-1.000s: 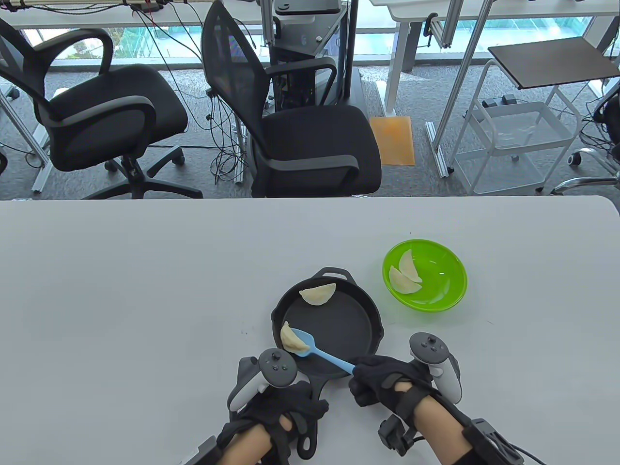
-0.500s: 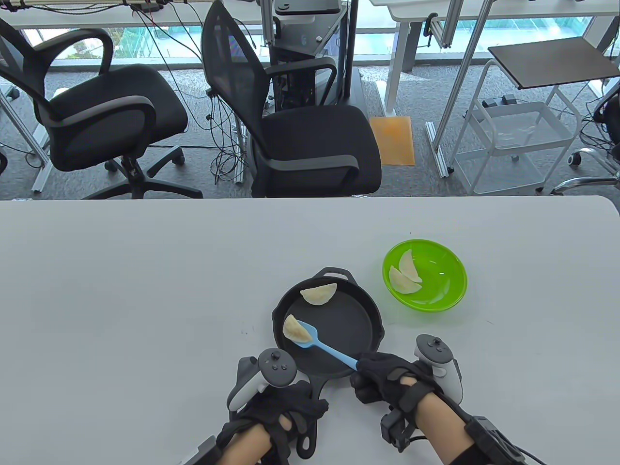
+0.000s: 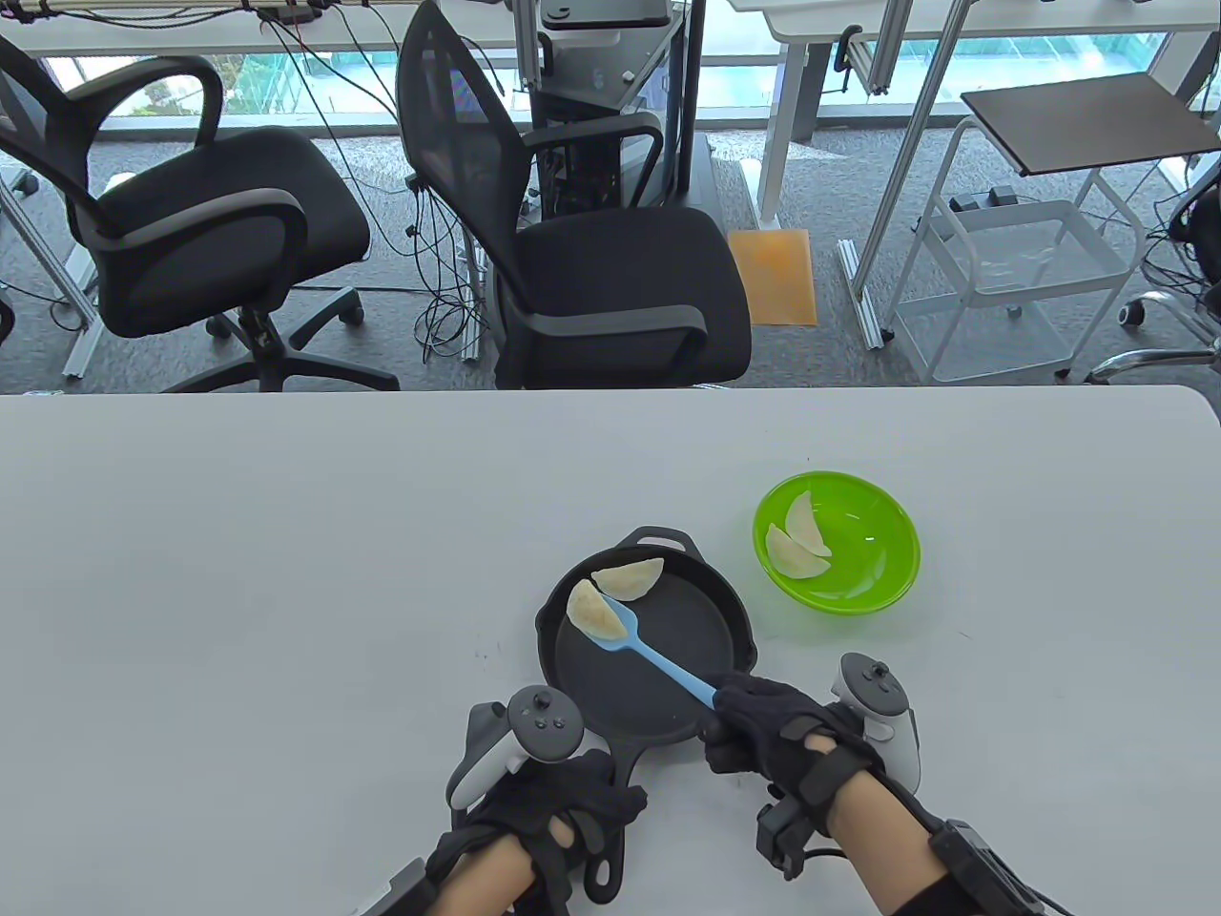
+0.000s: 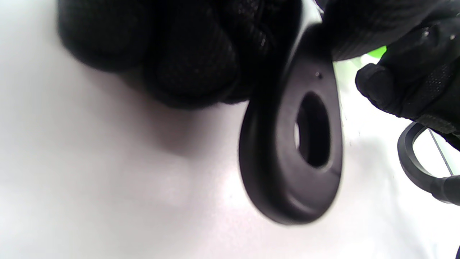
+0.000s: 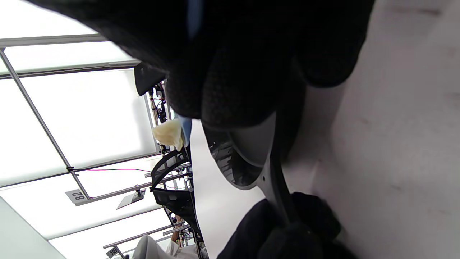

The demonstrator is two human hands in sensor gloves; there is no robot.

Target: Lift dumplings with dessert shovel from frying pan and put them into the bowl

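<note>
Curled tight, my left hand (image 3: 553, 811) keeps its grip on the frying pan's handle (image 4: 291, 151) near the table's (image 3: 286, 572) front edge; the left wrist view shows my fingers (image 4: 187, 54) wrapped above the handle's hanging loop. Rightward, the black frying pan (image 3: 687, 687) sits on the table with one dumpling (image 3: 630, 579) lying at its far rim. A second dumpling (image 3: 591, 611) rides on the blue dessert shovel (image 3: 658, 658), raised over the pan's far left part, close to the first; whether they touch I cannot tell. My right hand (image 3: 763, 730) has its grip closed around the shovel's handle end, over the pan's near right rim. Further right, apart from the pan, the green bowl (image 3: 873, 572) holds two dumplings (image 3: 799, 539) in its left half.
</note>
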